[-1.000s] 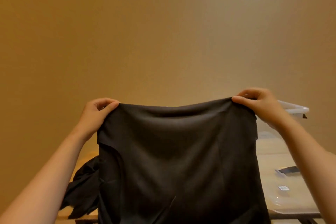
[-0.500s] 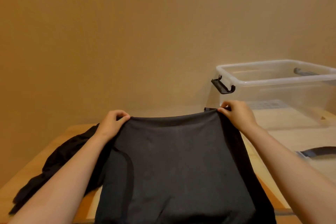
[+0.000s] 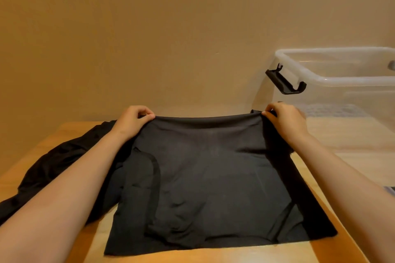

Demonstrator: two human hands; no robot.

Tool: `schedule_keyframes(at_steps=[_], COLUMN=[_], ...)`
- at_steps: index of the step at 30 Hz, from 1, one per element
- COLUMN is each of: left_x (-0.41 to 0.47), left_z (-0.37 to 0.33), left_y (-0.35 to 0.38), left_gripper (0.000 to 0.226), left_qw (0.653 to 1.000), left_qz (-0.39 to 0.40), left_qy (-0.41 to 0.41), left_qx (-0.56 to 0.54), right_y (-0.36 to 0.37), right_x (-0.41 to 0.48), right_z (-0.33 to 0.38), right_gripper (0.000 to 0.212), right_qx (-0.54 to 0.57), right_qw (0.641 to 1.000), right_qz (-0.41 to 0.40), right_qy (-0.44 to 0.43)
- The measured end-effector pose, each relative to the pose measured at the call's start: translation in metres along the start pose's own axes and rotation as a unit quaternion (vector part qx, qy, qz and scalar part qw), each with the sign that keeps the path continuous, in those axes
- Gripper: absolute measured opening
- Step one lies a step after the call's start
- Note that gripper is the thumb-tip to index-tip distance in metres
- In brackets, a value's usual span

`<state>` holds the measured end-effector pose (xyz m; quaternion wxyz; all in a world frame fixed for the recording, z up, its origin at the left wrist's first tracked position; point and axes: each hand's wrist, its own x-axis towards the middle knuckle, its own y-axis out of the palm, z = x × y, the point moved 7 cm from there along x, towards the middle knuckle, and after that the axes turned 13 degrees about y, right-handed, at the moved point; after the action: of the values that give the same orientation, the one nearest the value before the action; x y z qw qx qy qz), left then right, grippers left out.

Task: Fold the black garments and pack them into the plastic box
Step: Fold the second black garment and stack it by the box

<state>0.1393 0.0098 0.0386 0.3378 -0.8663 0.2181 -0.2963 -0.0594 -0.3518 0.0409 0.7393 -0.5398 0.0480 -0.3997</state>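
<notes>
Forearms stretched forward, the left hand (image 3: 132, 120) and right hand (image 3: 284, 121) each clamp their grip on a far corner of the matte black garment (image 3: 205, 177), spread on the wooden table (image 3: 213, 257) beside the clear plastic box (image 3: 342, 81).

Flat black garment (image 3: 213, 181) spread at centre, far edge raised, crumpled black garment (image 3: 57, 162) at 9 o'clock, clear plastic box (image 3: 352, 81) lidless at 2 o'clock

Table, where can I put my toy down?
Bare wood shows on the wooden table along the near edge below the spread black garment, and at the far-left corner behind the crumpled black garment. The middle and left are covered.
</notes>
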Motion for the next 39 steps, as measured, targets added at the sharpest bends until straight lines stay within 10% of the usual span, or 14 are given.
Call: schedule_keyframes(at_steps=[19, 39], left_x=[-0.139, -0.232], left_z=[-0.129, -0.149], left_y=[0.076, 0.116], left_gripper=[0.039, 0.066], left_qw=[0.981, 0.955], left_qz=[0.156, 0.18], left_qy=[0.117, 0.202], left_qx=[-0.018, 0.122], right_y=[-0.026, -0.026], right_x=[-0.173, -0.254], right_z=[0.018, -0.013], right_gripper=[0.028, 0.08], right_qx=[0.116, -0.061], right_qw=[0.977, 0.966], right_qz=[0.156, 0.227], right_qy=[-0.089, -0.112])
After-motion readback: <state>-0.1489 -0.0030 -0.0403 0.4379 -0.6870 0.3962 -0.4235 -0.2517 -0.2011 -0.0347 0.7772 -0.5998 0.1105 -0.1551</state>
